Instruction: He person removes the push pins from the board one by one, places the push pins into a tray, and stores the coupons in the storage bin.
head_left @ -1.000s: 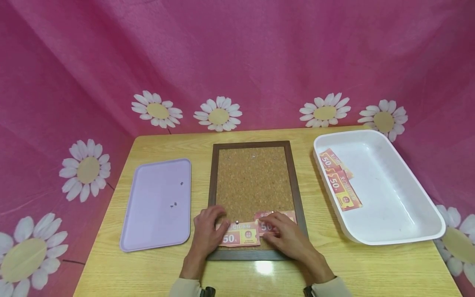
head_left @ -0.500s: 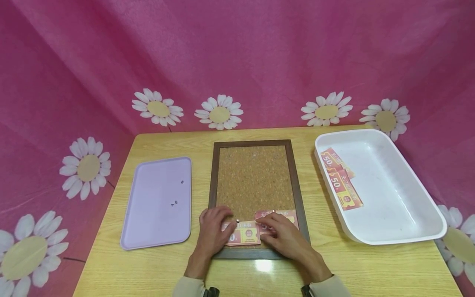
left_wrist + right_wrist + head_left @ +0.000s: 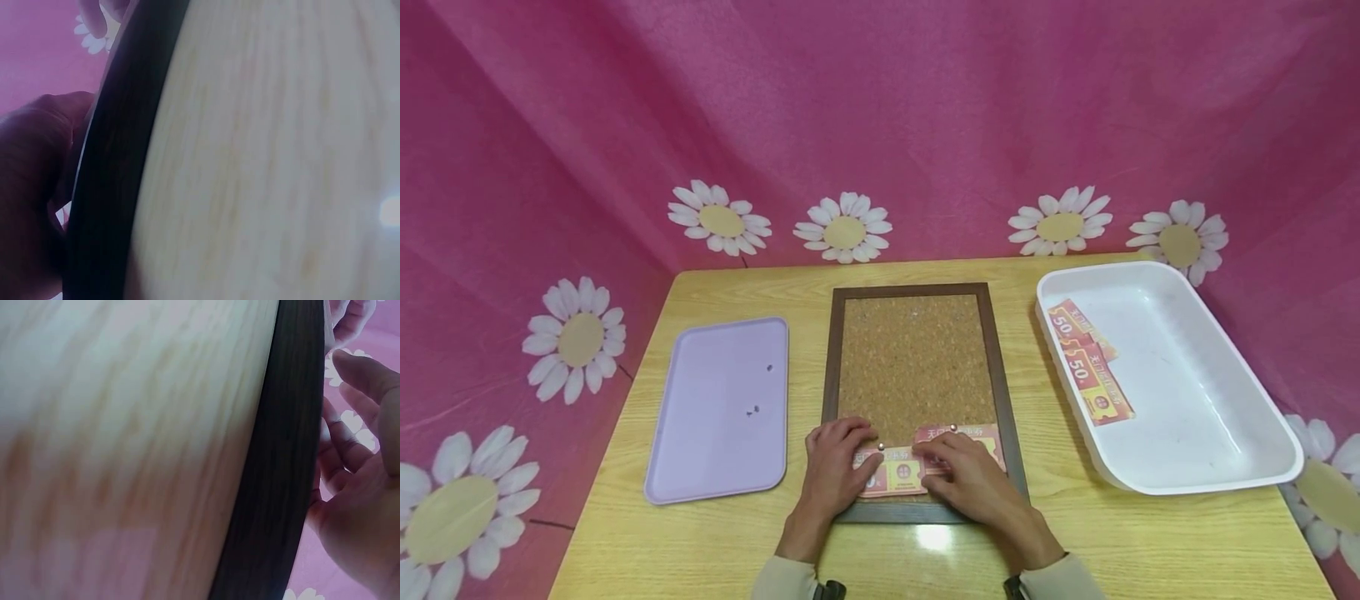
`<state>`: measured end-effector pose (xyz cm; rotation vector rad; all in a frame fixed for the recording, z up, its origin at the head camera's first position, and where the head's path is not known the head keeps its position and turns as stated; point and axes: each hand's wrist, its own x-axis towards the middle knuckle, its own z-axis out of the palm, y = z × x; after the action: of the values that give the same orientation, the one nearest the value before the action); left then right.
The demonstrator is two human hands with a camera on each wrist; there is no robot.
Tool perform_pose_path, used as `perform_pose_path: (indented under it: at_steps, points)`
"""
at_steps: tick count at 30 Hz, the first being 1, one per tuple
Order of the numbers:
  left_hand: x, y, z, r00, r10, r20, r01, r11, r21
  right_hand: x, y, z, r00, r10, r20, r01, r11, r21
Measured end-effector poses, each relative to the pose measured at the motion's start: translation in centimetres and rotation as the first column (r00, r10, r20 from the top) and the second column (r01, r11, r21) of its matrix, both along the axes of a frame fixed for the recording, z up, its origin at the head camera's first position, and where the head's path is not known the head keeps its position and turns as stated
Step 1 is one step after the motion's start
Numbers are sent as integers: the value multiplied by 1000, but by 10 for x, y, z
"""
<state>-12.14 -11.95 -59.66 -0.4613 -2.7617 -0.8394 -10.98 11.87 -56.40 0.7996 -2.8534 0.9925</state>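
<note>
A cork board [image 3: 917, 367] in a dark brown frame lies on the table. Along its lower edge are two red and yellow "50" coupons, the left coupon [image 3: 904, 477] slightly overlapping the right coupon [image 3: 981, 433]. A round silver pin [image 3: 881, 447] sits at the left one's top edge, another pin [image 3: 953, 427] at the other's. My left hand [image 3: 833, 468] covers the left coupon's left end, fingers bent loosely and thumb tip just below its pin. With its fingertips at that coupon's right end, my right hand [image 3: 972, 477] hides part of the right coupon.
On the left lies a lilac tray [image 3: 715, 417] with a few small pins [image 3: 754, 410]. At the right, a deep white tub [image 3: 1187, 392] holds more coupons [image 3: 1097, 387]. Pink flowered cloth [image 3: 925, 125] rises behind the wooden table [image 3: 1075, 533].
My left hand has shifted right, from the left coupon's edge further over it, covering more of its print. My right hand has edged slightly left.
</note>
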Motion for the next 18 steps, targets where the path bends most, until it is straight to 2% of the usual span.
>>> perform_pose_path:
  at_steps: [6, 13, 18]
  points:
    - [-1, 2, -1, 1000, 0, -25, 1, 1000, 10, 0, -1, -2, 1000, -3, 16, 3, 1000, -25]
    - [-1, 4, -1, 998, 18, -53, -17, 1000, 13, 3, -4, -5, 998, 11, 66, -2, 991, -136]
    - [-1, 6, 0, 998, 24, -57, -23, 1000, 18, 3, -6, -6, 995, 14, 100, -4, 994, -106]
